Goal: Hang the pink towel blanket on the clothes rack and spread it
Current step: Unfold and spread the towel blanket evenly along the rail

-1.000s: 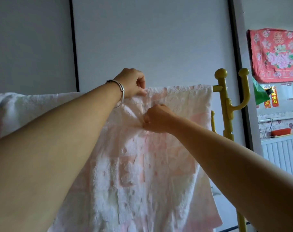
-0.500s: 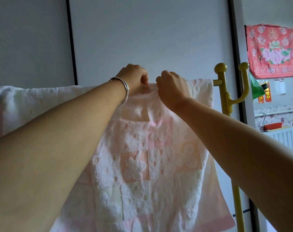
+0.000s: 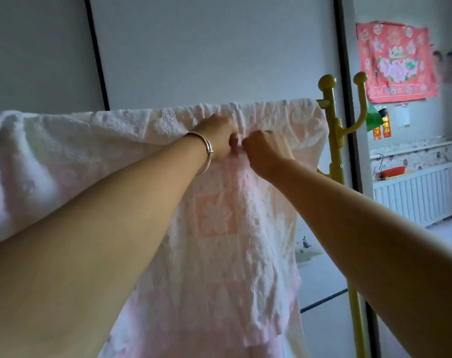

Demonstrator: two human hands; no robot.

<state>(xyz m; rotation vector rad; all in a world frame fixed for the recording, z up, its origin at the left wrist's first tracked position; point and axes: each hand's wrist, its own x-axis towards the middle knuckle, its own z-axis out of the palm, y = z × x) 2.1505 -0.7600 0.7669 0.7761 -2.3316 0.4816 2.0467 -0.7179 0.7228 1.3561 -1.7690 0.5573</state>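
The pink towel blanket (image 3: 219,241) with pale flower squares hangs over the top bar of the yellow clothes rack (image 3: 334,140), draped from the far left to the right post. My left hand (image 3: 217,136), with a silver bangle on the wrist, grips a fold of the cloth just below the bar. My right hand (image 3: 265,151) pinches the cloth right beside it, knuckles almost touching. The bar itself is hidden under the towel.
A pale wardrobe with dark vertical strips stands right behind the rack. Through the opening at right hang a red flowered cloth (image 3: 396,62) and a green bag (image 3: 373,120) on the rack's hook; a white radiator (image 3: 413,195) stands below.
Both hands have dropped from the bar's top to just below it and come together. The towel has spread further along the bar toward the right post.
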